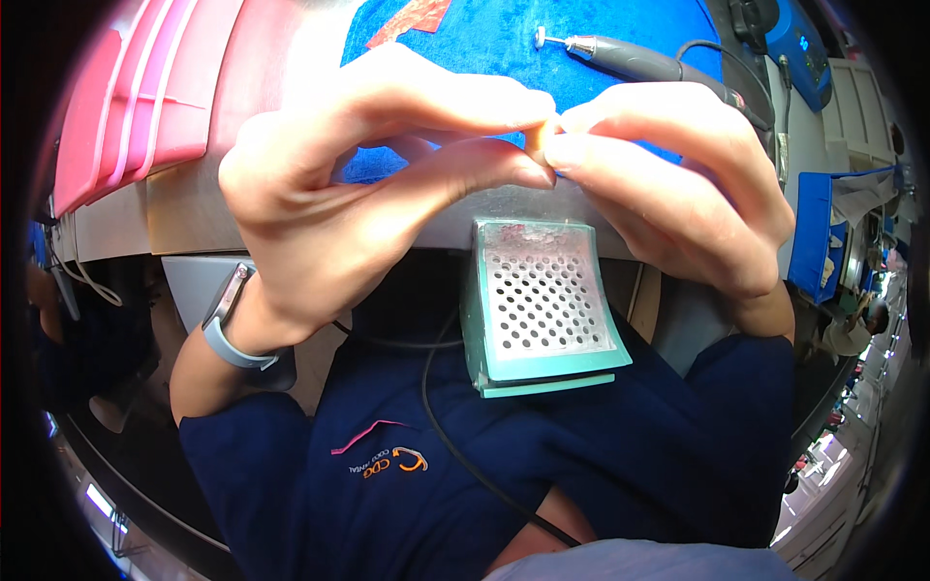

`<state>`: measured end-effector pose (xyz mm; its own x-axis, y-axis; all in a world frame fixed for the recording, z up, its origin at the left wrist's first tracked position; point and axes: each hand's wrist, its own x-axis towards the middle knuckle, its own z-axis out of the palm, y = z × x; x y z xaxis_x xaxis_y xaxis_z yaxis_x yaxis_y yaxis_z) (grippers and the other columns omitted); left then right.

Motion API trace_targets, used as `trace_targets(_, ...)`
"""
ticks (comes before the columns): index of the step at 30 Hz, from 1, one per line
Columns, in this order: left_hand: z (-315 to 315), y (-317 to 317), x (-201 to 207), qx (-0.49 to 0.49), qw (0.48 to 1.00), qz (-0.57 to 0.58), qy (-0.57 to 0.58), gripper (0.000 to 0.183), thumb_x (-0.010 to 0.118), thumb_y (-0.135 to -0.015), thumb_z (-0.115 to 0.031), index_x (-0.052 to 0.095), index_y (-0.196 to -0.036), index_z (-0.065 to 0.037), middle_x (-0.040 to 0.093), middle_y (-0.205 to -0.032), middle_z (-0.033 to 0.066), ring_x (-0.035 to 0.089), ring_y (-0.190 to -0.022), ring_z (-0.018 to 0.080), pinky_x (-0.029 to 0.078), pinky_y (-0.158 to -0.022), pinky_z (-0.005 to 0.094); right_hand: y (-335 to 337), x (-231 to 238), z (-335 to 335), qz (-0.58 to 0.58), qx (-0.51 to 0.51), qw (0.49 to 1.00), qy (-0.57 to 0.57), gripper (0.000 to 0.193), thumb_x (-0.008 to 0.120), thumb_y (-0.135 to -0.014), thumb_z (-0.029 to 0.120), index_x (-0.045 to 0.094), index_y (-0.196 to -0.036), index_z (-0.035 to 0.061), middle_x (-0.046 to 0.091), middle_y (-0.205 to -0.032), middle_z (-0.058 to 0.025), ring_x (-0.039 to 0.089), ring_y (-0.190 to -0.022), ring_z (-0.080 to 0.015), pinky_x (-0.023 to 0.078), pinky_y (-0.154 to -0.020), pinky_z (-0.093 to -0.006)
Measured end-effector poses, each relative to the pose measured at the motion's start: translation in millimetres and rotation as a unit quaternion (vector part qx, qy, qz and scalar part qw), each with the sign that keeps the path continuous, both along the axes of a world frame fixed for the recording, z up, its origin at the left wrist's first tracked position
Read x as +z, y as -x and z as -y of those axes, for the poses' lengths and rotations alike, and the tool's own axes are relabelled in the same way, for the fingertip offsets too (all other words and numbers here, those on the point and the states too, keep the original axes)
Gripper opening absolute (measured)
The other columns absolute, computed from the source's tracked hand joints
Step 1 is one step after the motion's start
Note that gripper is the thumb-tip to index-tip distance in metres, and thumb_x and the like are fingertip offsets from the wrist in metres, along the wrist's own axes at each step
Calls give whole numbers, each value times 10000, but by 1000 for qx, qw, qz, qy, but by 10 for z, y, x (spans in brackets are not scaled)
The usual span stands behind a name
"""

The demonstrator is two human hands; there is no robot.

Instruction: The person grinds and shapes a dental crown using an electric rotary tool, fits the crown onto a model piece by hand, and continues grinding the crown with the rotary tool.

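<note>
A small cream-yellow piece (539, 141) is pinched between the fingertips of both hands, above the front of the bench. Most of it is covered by the fingers, so its exact kind does not show. My left hand (339, 165), with a grey band at the wrist, grips it between thumb and forefinger. From the other side, the thumb and forefinger of my right hand (668, 155) close on it too. Beyond the right hand, a dark grey rotary handpiece (630, 60) with a small white wheel at its tip lies on a blue cloth (494, 48).
A teal box with a perforated metal top (547, 300) juts from the bench edge below my hands. Pink trays (145, 97) stand at the left. A reddish scrap (412, 19) lies on the cloth. At the right are a blue control unit (799, 48) and a blue bin (814, 237).
</note>
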<state>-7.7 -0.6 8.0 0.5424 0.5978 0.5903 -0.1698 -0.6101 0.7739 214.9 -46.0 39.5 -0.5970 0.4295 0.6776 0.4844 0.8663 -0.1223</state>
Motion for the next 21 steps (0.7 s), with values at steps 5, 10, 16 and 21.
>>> trace_targets(5, 18, 36, 50, -20, 1000, -3, 13, 291, 709, -742, 141, 581, -993, 70, 678, -965, 197, 680, -911, 234, 568, -792, 308, 31, -11, 20, -21, 5, 1000, -9, 306, 765, -676, -53, 679, -967, -15, 649, -901, -146, 670, -773, -248, 559, -654, -316)
trace_targets(10, 43, 49, 22, 6, 1000, -7, 9, 290, 711, -738, 148, 585, -987, 70, 672, -973, 211, 682, -897, 239, 570, -783, 319, 81, 61, 1, -21, -13, 996, 82, 291, 734, -689, -93, 669, -968, -41, 658, -919, -163, 668, -819, -263, 548, -717, -322)
trace_targets(16, -5, 59, -19, 51, 995, -48, -67, 309, 721, -706, 158, 594, -967, 52, 659, -903, 183, 657, -882, 246, 532, -687, 285, 185, -12, 98, -218, -36, 889, 402, 287, 679, -758, -124, 620, -1037, -100, 627, -1067, -203, 631, -965, -231, 527, -830, -316)
trace_targets(21, -67, 50, -14, 11, 991, -56, -119, 319, 693, -727, 158, 588, -1007, 45, 651, -946, 182, 643, -884, 226, 521, -673, 266, 202, -80, 140, -285, -28, 856, 430, 336, 685, -773, -115, 579, -1091, -97, 626, -1058, -194, 636, -975, -232, 536, -856, -330)
